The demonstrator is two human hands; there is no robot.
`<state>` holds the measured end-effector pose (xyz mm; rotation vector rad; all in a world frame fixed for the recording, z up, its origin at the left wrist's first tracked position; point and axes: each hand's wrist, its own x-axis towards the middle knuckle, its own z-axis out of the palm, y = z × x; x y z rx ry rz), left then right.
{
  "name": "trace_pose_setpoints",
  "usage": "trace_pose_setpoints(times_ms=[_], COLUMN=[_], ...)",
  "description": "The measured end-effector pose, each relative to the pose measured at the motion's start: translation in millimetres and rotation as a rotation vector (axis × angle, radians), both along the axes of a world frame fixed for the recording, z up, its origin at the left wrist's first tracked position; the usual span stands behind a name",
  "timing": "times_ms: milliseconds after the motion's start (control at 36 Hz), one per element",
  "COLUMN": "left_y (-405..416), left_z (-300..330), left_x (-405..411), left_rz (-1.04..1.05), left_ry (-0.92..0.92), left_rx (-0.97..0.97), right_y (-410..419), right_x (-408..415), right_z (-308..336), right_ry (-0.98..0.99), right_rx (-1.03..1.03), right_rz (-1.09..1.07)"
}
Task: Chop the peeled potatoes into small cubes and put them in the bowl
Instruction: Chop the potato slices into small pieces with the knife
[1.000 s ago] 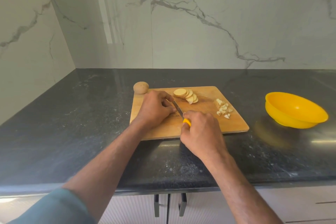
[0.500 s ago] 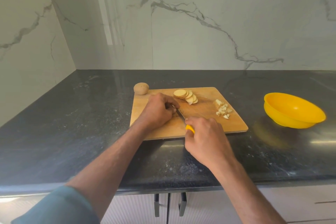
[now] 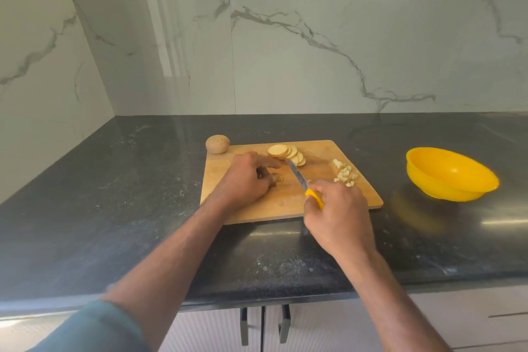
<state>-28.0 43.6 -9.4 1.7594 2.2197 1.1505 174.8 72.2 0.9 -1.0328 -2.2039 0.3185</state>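
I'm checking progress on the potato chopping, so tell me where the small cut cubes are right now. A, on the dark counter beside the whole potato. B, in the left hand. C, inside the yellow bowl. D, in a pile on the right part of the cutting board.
D: the small cubes lie piled on the right part of the cutting board, while the yellow bowl looks empty.

The bench (image 3: 114,208) is black with pale speckles. The cutting board (image 3: 251,208) is tan wood. The bowl (image 3: 451,177) and knife handle (image 3: 314,198) are bright yellow. The potato slices (image 3: 281,150) are pale yellow. The wall (image 3: 343,51) is white marble with grey veins.
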Motion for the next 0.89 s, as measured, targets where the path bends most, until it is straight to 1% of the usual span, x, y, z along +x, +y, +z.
trace_pose_setpoints(times_ms=[111,222,278,333,417,472,583,667,722,806,861,889], left_y=[2.6,2.0,1.9,3.8,11.8,16.8,24.2,23.8,20.0,10.0,2.9,0.0], left_z=[2.7,6.3,7.9,7.9,6.7,5.7,5.2,5.6,6.4,9.6,13.8,15.2], left_x=[0.0,-0.7,1.7,8.5,24.9,33.9,38.6,33.1,25.6,8.2,-4.2,-9.9], left_rz=[-0.011,-0.031,-0.008,0.067,0.277,0.374,0.412,0.338,0.248,-0.004,-0.154,-0.195], left_ry=[0.095,0.125,0.123,0.104,0.139,0.139,0.141,0.153,0.173,0.124,0.061,0.030], left_rx=[-0.084,-0.144,-0.142,-0.117,-0.135,-0.127,-0.120,-0.117,-0.117,-0.087,-0.114,-0.138], right_y=[-0.2,1.2,2.5,2.9,3.1,3.5,2.5,2.2,2.0,2.1,1.9,1.8], right_x=[-1.5,0.9,1.4,1.5,1.2,1.3,3.0,4.3,4.5,4.7,4.6,4.5], right_z=[-2.9,-3.8,-3.9,-4.0,-4.8,-5.3,-5.6,-6.1,-5.9,-5.2,-4.6,-4.4], right_ry=[0.054,0.035,0.035,0.034,0.035,0.039,0.037,0.030,0.026,0.012,0.001,-0.008], right_rx=[0.022,-0.001,-0.012,-0.016,-0.034,-0.037,-0.024,-0.026,-0.037,-0.039,-0.040,-0.038], right_rz=[0.018,0.039,0.034,0.029,0.024,0.018,0.023,0.032,0.036,0.040,0.046,0.049])
